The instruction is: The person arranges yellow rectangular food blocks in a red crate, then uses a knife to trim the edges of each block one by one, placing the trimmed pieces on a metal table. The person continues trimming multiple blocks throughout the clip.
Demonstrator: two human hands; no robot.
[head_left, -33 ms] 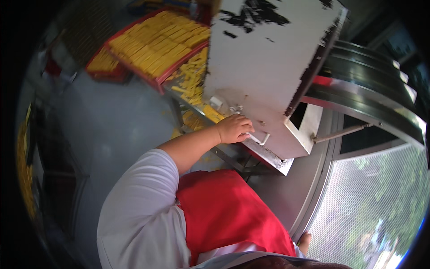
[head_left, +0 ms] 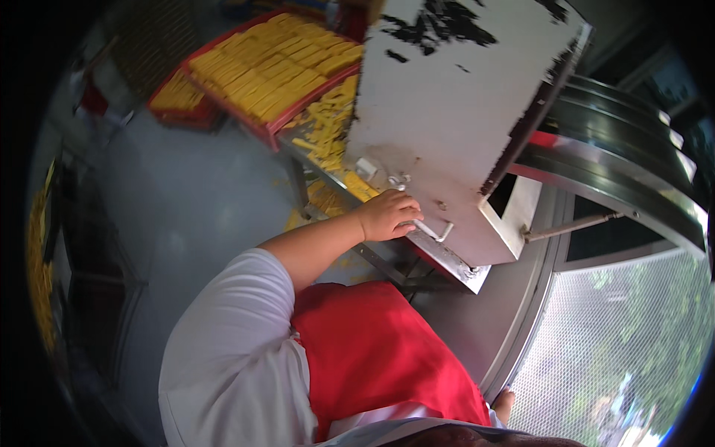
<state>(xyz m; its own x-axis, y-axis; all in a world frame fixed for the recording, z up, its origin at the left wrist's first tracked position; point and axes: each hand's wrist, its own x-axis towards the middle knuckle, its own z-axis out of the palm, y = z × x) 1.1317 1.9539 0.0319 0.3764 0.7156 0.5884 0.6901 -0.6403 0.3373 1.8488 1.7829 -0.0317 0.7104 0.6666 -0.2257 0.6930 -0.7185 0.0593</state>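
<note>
Left hand (head_left: 389, 214) closed, fingers curled over end of white handle (head_left: 434, 233); handle sits low on the near side of a white machine (head_left: 432, 112), paint patchy with black. Right hand (head_left: 504, 406) partly visible lower right, beside the window frame; can't tell whether open or closed. Metal surface (head_left: 313, 163) runs along the machine's left, scattered with loose yellow strips (head_left: 328, 134). Red tray (head_left: 273, 134) at its far end, yellow pieces (head_left: 272, 67) packed in rows; second red tray (head_left: 205, 118) lower, just left. Grey floor (head_left: 194, 201), more yellow pieces at far left edge. Curved metal cover (head_left: 618, 141) right of machine; mesh window (head_left: 596, 335) below it, greenery beyond.
</note>
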